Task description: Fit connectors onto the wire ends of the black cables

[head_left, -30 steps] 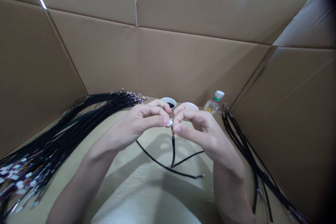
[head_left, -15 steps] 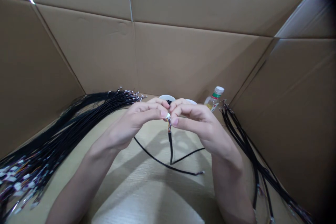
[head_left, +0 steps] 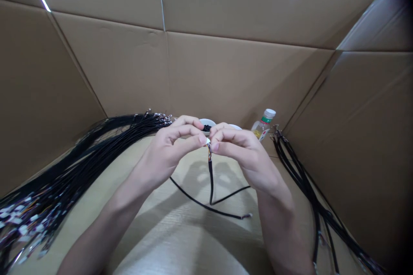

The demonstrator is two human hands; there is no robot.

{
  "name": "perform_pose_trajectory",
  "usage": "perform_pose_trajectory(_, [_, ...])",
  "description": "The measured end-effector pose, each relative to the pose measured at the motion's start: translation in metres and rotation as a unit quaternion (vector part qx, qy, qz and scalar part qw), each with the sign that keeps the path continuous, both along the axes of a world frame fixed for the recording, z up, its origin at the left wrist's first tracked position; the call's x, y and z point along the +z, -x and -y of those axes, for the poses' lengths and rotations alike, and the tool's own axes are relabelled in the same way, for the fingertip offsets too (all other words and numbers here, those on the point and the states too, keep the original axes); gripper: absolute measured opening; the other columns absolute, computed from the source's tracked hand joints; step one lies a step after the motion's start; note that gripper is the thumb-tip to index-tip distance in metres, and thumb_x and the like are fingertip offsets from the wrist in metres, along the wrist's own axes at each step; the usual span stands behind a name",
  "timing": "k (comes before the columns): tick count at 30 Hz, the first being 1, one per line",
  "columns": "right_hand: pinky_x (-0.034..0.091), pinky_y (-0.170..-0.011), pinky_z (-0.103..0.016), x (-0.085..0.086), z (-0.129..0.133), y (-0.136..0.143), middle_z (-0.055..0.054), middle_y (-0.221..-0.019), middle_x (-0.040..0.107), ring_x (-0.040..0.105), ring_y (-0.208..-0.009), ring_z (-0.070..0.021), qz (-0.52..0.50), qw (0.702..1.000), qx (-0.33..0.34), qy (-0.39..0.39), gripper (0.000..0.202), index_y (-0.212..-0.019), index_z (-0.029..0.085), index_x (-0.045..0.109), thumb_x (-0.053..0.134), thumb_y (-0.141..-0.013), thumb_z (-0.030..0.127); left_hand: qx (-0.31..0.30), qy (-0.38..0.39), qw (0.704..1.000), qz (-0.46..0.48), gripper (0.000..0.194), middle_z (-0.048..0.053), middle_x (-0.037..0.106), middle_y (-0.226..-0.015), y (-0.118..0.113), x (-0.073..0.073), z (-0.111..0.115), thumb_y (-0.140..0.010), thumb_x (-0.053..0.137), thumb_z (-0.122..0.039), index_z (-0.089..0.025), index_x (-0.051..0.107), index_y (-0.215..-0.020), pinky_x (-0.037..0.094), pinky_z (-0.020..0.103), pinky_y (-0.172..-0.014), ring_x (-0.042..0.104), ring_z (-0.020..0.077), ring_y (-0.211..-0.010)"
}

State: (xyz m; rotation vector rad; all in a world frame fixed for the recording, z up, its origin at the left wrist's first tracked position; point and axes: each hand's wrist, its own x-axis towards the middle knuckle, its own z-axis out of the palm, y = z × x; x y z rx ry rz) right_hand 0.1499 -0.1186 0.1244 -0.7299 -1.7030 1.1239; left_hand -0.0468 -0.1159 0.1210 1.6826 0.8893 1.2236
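Between my two hands, above the table, is a small white connector (head_left: 208, 141) with several thin coloured wires (head_left: 209, 152) running down from it into a black cable (head_left: 211, 180). My left hand (head_left: 176, 146) pinches the connector from the left with thumb and fingers. From the right, my right hand (head_left: 240, 148) closes its thumb and fingertips at the connector and the top of the wires. The cable hangs to the table and bends there; its other stretch curves beneath my hands, with a wired end (head_left: 247, 215) lying at the lower right.
A big bundle of black cables (head_left: 97, 163) with white connectors lies on the left. Fewer cables (head_left: 309, 180) lie on the right. Behind my hands stand a white bowl of small black parts (head_left: 207, 125), another white rim (head_left: 235, 126) and a bottle (head_left: 263, 124). Cardboard walls (head_left: 245, 81) surround the table.
The view has tilted up slightly. My left hand's fingers have shifted a little, and more of the bowl with black parts shows. Both hands still hold the cable end.
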Motion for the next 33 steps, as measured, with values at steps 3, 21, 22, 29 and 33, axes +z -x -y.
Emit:
perform_pose_trajectory(3, [0.036,-0.087,-0.035,-0.001,0.001,0.002,0.001,-0.091,0.058,0.052,-0.090,-0.0168,-0.004,1.000,-0.012,-0.002,0.023,-0.071,0.021,0.068,0.071,-0.093,0.027,0.058,-0.070,0.995,-0.035,0.020,0.001,0.061,-0.114,-0.001,-0.002,0.005,-0.094,0.070,-0.034,-0.028,0.077,-0.077,0.038,0.039,-0.105,0.057,0.0214,-0.112])
perform_pose_trajectory(21, [0.039,-0.093,-0.038,-0.014,0.005,0.020,-0.002,-0.100,0.059,0.056,-0.101,-0.0200,0.055,0.956,-0.226,-0.181,0.019,-0.082,0.020,0.066,0.068,-0.100,0.021,0.175,-0.232,0.956,-0.045,0.010,0.000,0.061,-0.107,-0.019,-0.014,0.008,-0.099,0.070,-0.019,-0.022,0.072,-0.089,0.045,0.024,-0.098,0.060,0.0122,-0.107])
perform_pose_trajectory(22, [0.039,-0.093,-0.038,-0.014,0.005,0.021,-0.002,-0.101,0.060,0.055,-0.102,-0.0203,0.059,0.951,-0.237,-0.187,0.020,-0.081,0.020,0.065,0.068,-0.101,0.021,0.170,-0.229,0.958,-0.042,0.010,0.000,0.061,-0.107,-0.019,-0.014,0.006,-0.099,0.070,-0.019,-0.022,0.073,-0.090,0.045,0.023,-0.098,0.060,0.0121,-0.106])
perform_pose_trajectory(29, [0.046,-0.091,-0.035,-0.011,0.002,0.017,-0.001,-0.102,0.064,0.061,-0.100,-0.0190,-0.040,0.959,-0.235,-0.154,0.011,-0.094,0.023,0.068,0.072,-0.101,0.031,0.124,-0.128,0.984,0.019,0.017,0.001,0.062,-0.105,-0.015,-0.014,-0.009,-0.098,0.071,-0.029,-0.024,0.079,-0.084,0.046,0.026,-0.097,0.060,0.0152,-0.103])
perform_pose_trajectory(33, [0.053,-0.088,-0.031,-0.007,-0.001,0.009,-0.003,-0.108,0.069,0.067,-0.101,-0.0183,-0.077,0.982,-0.168,-0.050,0.023,-0.110,0.023,0.067,0.075,-0.099,0.042,0.104,-0.086,0.987,0.083,0.015,0.001,0.064,-0.107,-0.013,-0.016,-0.015,-0.096,0.073,-0.033,-0.026,0.080,-0.085,0.046,0.028,-0.098,0.061,0.0171,-0.105])
